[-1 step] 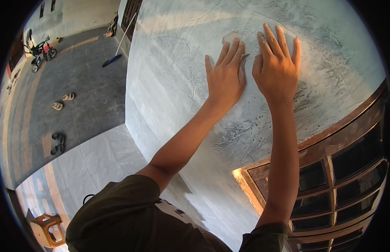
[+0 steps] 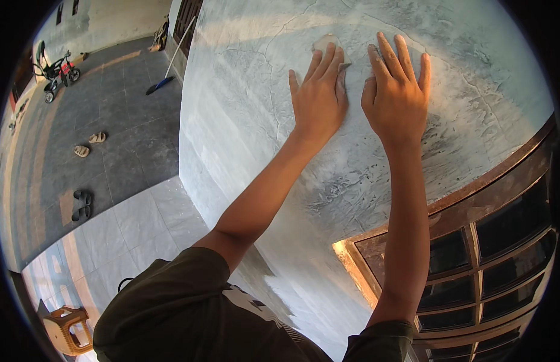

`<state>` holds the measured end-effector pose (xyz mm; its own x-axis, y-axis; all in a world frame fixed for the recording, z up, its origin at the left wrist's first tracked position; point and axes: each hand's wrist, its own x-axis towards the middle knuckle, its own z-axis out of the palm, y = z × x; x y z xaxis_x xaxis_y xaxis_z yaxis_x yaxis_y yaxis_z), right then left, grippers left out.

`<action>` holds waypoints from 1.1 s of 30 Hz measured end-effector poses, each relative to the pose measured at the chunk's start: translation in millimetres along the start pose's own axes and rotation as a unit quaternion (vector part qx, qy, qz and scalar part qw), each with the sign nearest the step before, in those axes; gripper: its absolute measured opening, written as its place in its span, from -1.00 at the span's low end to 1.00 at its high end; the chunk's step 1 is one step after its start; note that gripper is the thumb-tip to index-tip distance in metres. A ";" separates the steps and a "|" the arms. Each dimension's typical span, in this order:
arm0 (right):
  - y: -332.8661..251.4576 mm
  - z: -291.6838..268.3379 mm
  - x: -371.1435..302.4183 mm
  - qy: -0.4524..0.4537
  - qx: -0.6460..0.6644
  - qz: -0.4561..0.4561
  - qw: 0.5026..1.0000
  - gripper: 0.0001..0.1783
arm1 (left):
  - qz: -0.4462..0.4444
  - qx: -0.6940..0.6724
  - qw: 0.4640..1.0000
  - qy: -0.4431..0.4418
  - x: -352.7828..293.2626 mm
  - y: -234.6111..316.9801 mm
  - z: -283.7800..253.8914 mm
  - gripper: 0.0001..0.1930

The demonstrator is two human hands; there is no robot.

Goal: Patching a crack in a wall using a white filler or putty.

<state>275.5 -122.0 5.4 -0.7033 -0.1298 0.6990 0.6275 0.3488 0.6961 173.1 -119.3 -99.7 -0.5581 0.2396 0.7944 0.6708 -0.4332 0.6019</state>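
— Where both hands press flat on the wall (image 2: 244, 120): left hand (image 2: 319, 99) spread, fingertips over a pale pad (image 2: 326, 42)?
— Yes, pad pinned against plaster, high up. Right hand (image 2: 397, 99) just beside, fingers spread, holding nothing.
— Elsewhere?
— Dark window frame (image 2: 473, 241) near right; broom (image 2: 165, 72), sandals (image 2: 90, 143), tricycle (image 2: 55, 71) far left on the floor.

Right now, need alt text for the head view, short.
Two bare hands press flat against a rough grey-white plastered wall: the left hand covers a small pale pad or sheet, the right hand lies beside it, fingers spread. A dark brown wooden window frame sits lower right; sandals and a broom lie on the tiled floor far left.
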 end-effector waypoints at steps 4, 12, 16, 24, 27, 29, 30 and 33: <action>-2.0 0.9 2.3 0.008 0.007 -0.004 1.000 -0.64 | -0.023 0.005 0.999 0.039 21.9 -13.1 6.4 -0.55; -0.7 1.5 0.2 0.011 0.007 0.003 1.000 -0.66 | -0.034 0.013 0.999 0.021 29.5 -15.5 -1.7 -0.58; -1.2 1.1 -1.7 0.010 0.009 0.008 1.000 -0.66 | 0.004 -0.014 1.000 0.013 -6.5 3.3 6.9 -0.55; -4.5 -4.7 2.1 -0.007 0.000 0.004 1.000 -0.63 | -0.053 0.018 0.997 0.051 29.8 -21.7 6.8 -0.57; -4.6 -1.8 -2.1 -0.023 -0.001 0.016 1.000 -0.60 | 0.006 0.009 1.000 0.016 -13.7 9.1 7.9 -0.55; -2.5 0.7 -2.4 -0.023 0.002 0.022 0.999 -0.60 | 0.025 0.006 1.000 0.006 -18.8 10.8 8.4 -0.54; -1.7 -2.4 -0.9 -0.020 0.003 0.021 1.000 -0.60 | 0.036 0.016 0.999 0.010 -9.7 2.6 5.1 -0.54; -2.9 -7.0 1.2 -0.022 0.001 0.011 1.000 -0.59 | -0.034 0.033 0.998 0.037 27.4 -25.4 3.8 -0.56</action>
<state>275.2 -129.7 5.4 -0.7032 -0.0802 0.7064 0.6426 0.3534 0.6798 142.7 -98.4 -93.0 -0.6360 0.2001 0.7453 0.6597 -0.3601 0.6596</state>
